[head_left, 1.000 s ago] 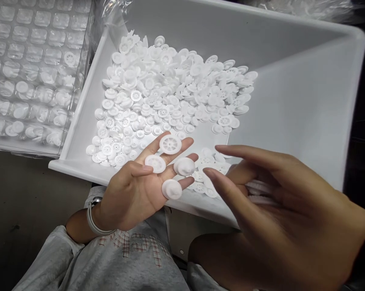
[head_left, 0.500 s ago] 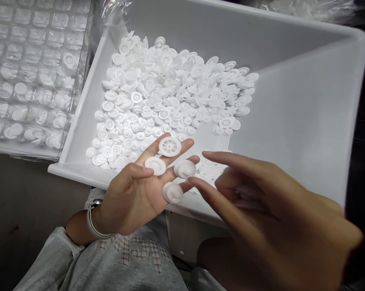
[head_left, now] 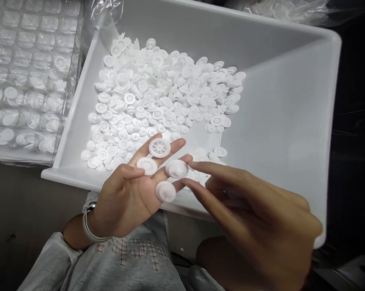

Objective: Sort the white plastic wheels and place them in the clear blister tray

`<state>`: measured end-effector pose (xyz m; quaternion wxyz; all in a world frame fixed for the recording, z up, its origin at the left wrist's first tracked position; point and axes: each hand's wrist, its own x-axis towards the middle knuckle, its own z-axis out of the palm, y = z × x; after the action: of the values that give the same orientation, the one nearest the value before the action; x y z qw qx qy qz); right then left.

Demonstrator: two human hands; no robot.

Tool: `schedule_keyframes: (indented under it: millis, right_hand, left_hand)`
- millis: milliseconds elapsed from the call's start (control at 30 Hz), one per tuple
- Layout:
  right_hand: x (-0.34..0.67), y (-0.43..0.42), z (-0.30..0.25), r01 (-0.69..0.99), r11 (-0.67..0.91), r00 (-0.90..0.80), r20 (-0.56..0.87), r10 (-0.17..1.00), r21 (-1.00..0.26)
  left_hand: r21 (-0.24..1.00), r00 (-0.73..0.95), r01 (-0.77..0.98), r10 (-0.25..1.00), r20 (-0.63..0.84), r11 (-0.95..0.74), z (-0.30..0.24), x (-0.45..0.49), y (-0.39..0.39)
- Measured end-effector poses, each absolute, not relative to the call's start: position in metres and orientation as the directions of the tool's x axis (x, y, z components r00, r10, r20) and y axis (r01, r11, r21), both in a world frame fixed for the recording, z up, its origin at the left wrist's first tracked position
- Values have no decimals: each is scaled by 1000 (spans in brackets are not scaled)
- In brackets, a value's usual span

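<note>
Several round white plastic discs lie spread on my left hand (head_left: pixel 132 194), held between and on its fingers, palm up. One spoked disc (head_left: pixel 159 148) rests at the fingertips. Another disc (head_left: pixel 146 165) is pressed under the thumb. A third, with a raised centre (head_left: pixel 176 169), sits on the middle fingers, and a fourth disc (head_left: pixel 165 191) lies near the palm's edge. My right hand (head_left: pixel 245 202) has its thumb and forefinger at the right edge of the raised-centre disc, in a light pinch. Its other fingers are curled, and what is inside them is hidden.
A large white bin (head_left: pixel 279 105) holds a heap of similar white discs (head_left: pixel 161 85) toward its left and middle. On the left lies a clear compartment tray (head_left: pixel 29 79) with discs in its nearer pockets. Clear plastic film (head_left: pixel 288 10) lies behind the bin.
My right forefinger has come in toward the thumb, to the edge of the raised-centre disc. The discs stay on my left hand. The whole view has shifted slightly.
</note>
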<state>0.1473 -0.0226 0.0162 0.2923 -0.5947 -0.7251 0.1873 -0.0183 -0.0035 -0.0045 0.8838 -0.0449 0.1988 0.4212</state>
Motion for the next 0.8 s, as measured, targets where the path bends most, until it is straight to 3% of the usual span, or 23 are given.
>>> schedule_keyframes:
  millis: [467, 800]
  right_hand:
    - [140, -27, -1, 668, 161, -29, 190, 981, -727]
    - [143, -25, -8, 595, 100, 61, 169, 984, -797]
  left_hand:
    - [96, 535, -768, 717, -447, 633, -1, -16, -4]
    - [-7, 582, -766, 690, -429, 642, -4, -12, -2]
